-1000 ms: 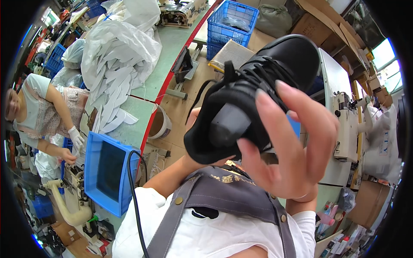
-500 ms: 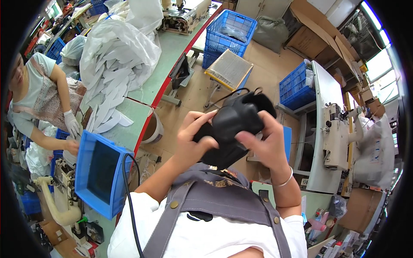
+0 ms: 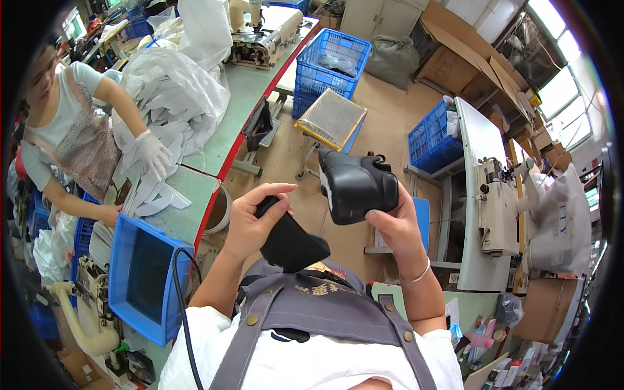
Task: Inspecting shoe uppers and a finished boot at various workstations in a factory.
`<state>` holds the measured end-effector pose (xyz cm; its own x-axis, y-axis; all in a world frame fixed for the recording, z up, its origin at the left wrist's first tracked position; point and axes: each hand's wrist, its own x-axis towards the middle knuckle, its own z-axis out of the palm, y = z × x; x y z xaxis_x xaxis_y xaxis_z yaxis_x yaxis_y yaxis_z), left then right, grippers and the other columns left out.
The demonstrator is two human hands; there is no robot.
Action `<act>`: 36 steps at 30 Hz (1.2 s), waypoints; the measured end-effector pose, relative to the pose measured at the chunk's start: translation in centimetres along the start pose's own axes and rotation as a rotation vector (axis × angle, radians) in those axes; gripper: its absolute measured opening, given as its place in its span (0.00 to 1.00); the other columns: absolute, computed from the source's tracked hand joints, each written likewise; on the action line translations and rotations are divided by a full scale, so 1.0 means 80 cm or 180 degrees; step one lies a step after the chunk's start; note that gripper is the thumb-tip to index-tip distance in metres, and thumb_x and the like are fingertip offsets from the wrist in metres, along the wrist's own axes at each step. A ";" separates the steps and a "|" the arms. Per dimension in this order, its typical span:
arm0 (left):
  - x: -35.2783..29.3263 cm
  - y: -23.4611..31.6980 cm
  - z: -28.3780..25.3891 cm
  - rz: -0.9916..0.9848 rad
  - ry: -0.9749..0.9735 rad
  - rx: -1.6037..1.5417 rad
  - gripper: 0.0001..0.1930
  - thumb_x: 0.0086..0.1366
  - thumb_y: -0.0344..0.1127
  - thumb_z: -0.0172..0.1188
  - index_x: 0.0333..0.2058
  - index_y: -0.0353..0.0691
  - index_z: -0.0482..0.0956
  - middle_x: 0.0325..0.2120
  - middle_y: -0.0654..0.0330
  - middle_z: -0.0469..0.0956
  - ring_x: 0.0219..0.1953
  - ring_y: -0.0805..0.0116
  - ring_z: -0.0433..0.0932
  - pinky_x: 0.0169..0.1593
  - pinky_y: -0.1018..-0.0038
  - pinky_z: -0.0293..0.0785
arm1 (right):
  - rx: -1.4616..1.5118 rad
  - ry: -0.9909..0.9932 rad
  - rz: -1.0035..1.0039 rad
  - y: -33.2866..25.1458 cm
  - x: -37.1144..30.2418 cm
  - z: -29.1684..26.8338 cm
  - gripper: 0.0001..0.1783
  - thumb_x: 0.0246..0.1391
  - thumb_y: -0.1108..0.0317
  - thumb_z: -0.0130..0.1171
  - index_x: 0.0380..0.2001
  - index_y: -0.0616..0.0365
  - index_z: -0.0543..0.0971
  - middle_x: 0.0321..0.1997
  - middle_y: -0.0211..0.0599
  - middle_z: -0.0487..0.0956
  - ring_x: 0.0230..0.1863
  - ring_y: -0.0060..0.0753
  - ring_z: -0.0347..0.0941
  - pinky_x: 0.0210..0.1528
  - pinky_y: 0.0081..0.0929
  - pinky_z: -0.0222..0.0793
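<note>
In my right hand (image 3: 398, 227) is a black, smooth leather piece (image 3: 356, 188) that looks like a shoe upper, with rounded sides, a small loop on top and a pale strip along its left edge. My thumb presses on its lower right side, the fingers behind it. My left hand (image 3: 252, 221) pinches a matte black piece (image 3: 294, 244) between thumb and fingers. It hangs down to the right, wider at its lower end; its kind I cannot make out. The two black pieces are apart, both held in front of my grey apron (image 3: 325, 299).
To the left, a blue bin (image 3: 146, 279) stands by the red-edged green table (image 3: 201, 153), with white cut pieces (image 3: 156, 195) piled beyond it. A co-worker's gloved hand (image 3: 154, 155) reaches over them. A padded stool (image 3: 331, 119) stands ahead; a sewing machine (image 3: 495, 221) is right.
The black pieces, held together before, are now apart, one in each hand. My left hand has moved left and down. The co-worker's gloved hand has shifted right over the white pieces.
</note>
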<state>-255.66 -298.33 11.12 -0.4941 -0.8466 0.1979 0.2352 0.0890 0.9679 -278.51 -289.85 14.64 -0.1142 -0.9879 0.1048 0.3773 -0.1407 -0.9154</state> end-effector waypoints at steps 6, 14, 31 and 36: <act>-0.009 0.034 0.016 0.0127 -0.0381 0.1488 0.28 0.46 0.27 0.68 0.49 0.37 0.72 0.28 0.60 0.77 0.24 0.78 0.73 0.30 0.81 0.69 | -0.4281 -0.1508 -0.0961 -0.007 0.006 0.016 0.18 0.37 0.70 0.66 0.32 0.60 0.70 0.32 0.35 0.72 0.36 0.39 0.70 0.47 0.32 0.63; -0.023 0.031 0.010 0.1949 -0.0775 0.3423 0.23 0.47 0.32 0.63 0.46 0.48 0.76 0.57 0.50 0.62 0.18 0.76 0.71 0.24 0.80 0.71 | -0.4983 -0.2293 -0.1940 -0.024 0.002 0.049 0.09 0.35 0.72 0.54 0.26 0.55 0.69 0.28 0.32 0.70 0.36 0.31 0.70 0.47 0.28 0.61; -0.085 0.021 -0.025 0.2473 -0.0025 0.4289 0.05 0.49 0.33 0.57 0.27 0.43 0.73 0.35 0.66 0.75 0.15 0.79 0.63 0.18 0.83 0.59 | -0.4659 -0.2904 -0.3021 0.009 0.015 0.080 0.10 0.34 0.71 0.58 0.26 0.58 0.73 0.30 0.32 0.73 0.32 0.26 0.72 0.40 0.25 0.63; -0.106 0.023 -0.036 0.2546 -0.0047 0.4169 0.11 0.41 0.31 0.57 0.28 0.39 0.74 0.31 0.60 0.76 0.21 0.73 0.70 0.20 0.80 0.62 | -0.4578 -0.2948 -0.3412 0.021 0.016 0.092 0.04 0.37 0.71 0.56 0.22 0.55 0.74 0.29 0.29 0.74 0.27 0.20 0.70 0.38 0.20 0.62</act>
<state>-248.62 -292.50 10.78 -0.6110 -0.3491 0.7105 -0.4400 0.8959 0.0618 -271.24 -291.81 16.14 0.8408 -0.3513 0.4118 -0.4270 -0.8981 0.1057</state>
